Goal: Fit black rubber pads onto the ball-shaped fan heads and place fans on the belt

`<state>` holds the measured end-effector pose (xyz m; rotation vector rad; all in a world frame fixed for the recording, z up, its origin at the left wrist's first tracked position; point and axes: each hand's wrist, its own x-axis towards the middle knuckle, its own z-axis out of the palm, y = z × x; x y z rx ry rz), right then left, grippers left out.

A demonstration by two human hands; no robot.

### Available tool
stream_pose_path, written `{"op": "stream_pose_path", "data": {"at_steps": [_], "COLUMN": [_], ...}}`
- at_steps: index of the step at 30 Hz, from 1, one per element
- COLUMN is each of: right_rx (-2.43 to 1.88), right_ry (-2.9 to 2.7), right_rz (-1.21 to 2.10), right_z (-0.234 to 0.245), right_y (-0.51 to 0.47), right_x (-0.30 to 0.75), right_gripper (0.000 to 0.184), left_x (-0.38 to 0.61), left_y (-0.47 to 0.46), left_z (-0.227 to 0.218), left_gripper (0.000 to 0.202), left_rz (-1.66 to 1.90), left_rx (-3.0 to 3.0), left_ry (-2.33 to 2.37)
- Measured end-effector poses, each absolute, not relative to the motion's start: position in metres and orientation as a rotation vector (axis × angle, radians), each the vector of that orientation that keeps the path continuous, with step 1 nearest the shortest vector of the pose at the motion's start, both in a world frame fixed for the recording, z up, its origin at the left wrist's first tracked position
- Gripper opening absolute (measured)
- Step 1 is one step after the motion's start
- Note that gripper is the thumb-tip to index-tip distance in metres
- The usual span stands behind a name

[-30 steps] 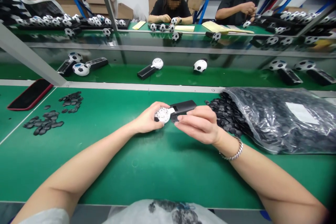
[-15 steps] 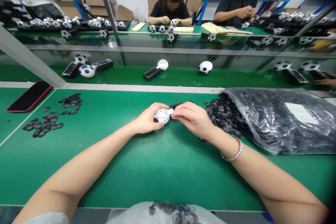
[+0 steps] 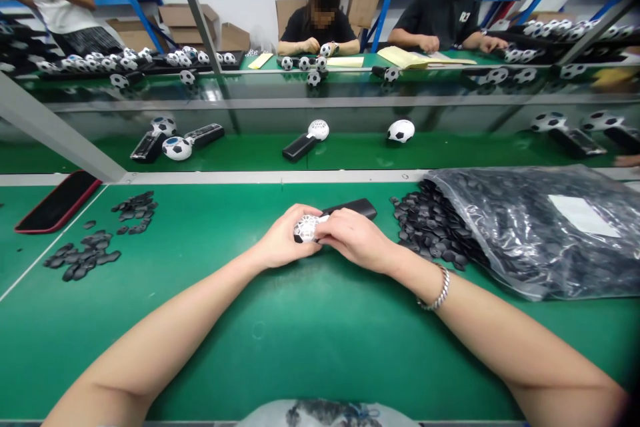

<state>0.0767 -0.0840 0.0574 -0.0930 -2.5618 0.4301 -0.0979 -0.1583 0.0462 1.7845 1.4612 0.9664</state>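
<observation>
My left hand is wrapped round the white, openwork soccer-ball head of a small device. Its black handle points away to the right, lying low over the green table. The fingers of my right hand are pinched together against the ball's right side. Whatever is between those fingertips is hidden. Beyond my right hand lies a pile of small black flat pieces, spilling from a clear plastic bag.
Loose black pieces and a red-edged phone lie at the left. Past the table's pale rail, a green belt carries several ball-headed devices and a ball. Co-workers sit and stand across from me.
My right hand has moved left from beside the handle joint onto the ball, leaving more of the black handle showing. Devices on the belt have shifted slightly right in view.
</observation>
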Motion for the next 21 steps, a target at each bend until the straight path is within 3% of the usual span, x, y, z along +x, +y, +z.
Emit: {"op": "stream_pose_path", "data": {"at_steps": [3,9,13,17,21], "right_rx": [-0.177,-0.487,-0.569,-0.525,-0.582], "right_ry": [-2.459,-2.451,-2.513,-2.646,-2.674], "right_rz": [0.617,0.738,0.699,0.487,0.283], "right_z": [0.054,0.051,0.054,0.057,0.057], "right_y": [-0.080,-0.073,-0.071,-0.058,-0.032], "right_x": [0.076,0.073,0.074,0.086,0.103], "right_gripper": [0.011,0.038,0.043,0.062,0.045], "left_x": [-0.098,-0.093,-0.091,-0.100,-0.112], "left_y": [-0.158,-0.159,-0.161,-0.152,-0.113], "left_z": [0.048,0.046,0.042,0.052,0.082], "left_gripper": [0.043,0.043,0.043,0.045,0.039], "left_rz": [0.968,1.005,1.064,1.038,1.169], "left_rx": [1.805,1.796,1.743,1.213,0.954], "left_ry": [1.446,1.465,1.465,1.364,1.167]}}
